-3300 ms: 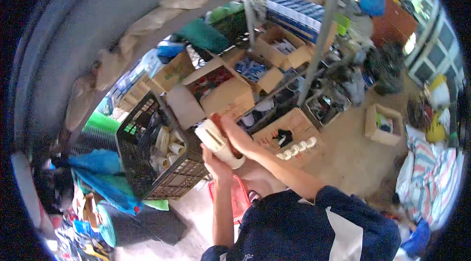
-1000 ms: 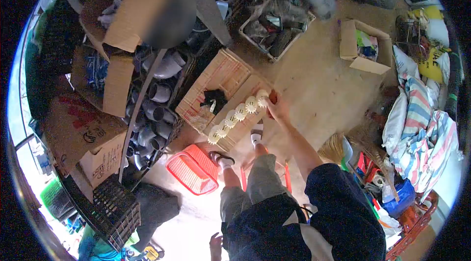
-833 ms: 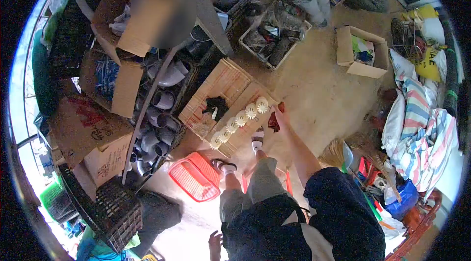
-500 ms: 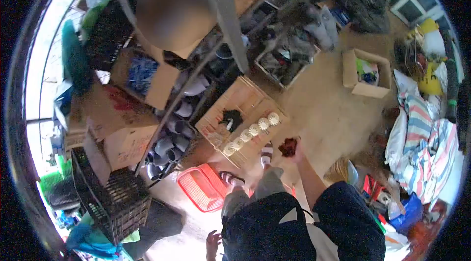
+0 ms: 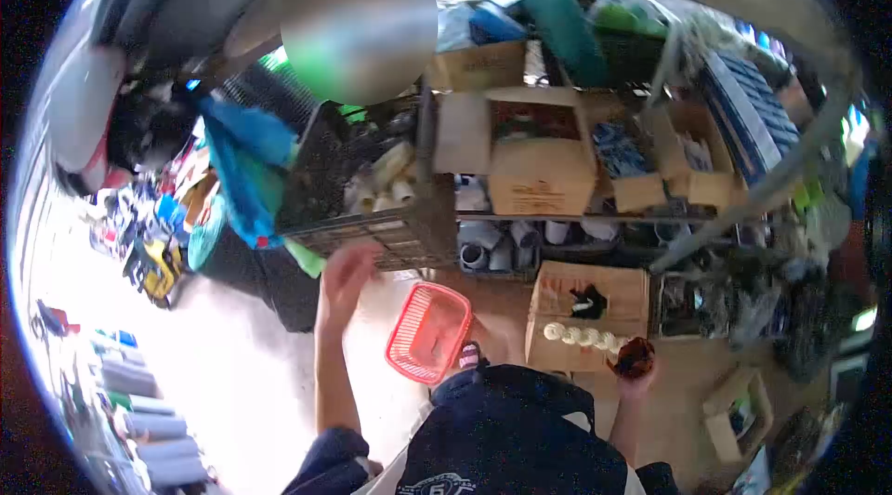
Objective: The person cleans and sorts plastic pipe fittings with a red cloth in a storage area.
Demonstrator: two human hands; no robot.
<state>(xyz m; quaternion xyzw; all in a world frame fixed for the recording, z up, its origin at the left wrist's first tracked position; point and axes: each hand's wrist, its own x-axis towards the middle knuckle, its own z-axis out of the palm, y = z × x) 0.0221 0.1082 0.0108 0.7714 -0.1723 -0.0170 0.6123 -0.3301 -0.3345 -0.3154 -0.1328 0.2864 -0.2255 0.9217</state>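
Note:
My right hand [image 5: 636,383] is closed around a dark reddish-brown piece [image 5: 636,357] with a jagged edge; its exact kind cannot be made out. Just left of it, a row of several cream-coloured round ribbed pieces [image 5: 581,335] lies on a flattened cardboard box [image 5: 553,304]. A small black item [image 5: 587,302] lies on the same cardboard. My left hand [image 5: 347,279] is raised in front of a black plastic crate [image 5: 372,233], fingers apart and somewhat blurred, with nothing visible in it. In the crate are pale tubular pieces [image 5: 386,186].
A red plastic basket [image 5: 395,356] stands on the floor near my feet. Behind are open cardboard boxes [image 5: 544,174] on a rack, with grey pipe fittings [image 5: 502,249] below. Another carton [image 5: 720,425] stands at right. Grey rolls [image 5: 167,448] lie at left.
My view has swung to the left, towards the crate and rack. My left hand has risen from beside my body towards the crate. My right hand still holds the reddish-brown piece.

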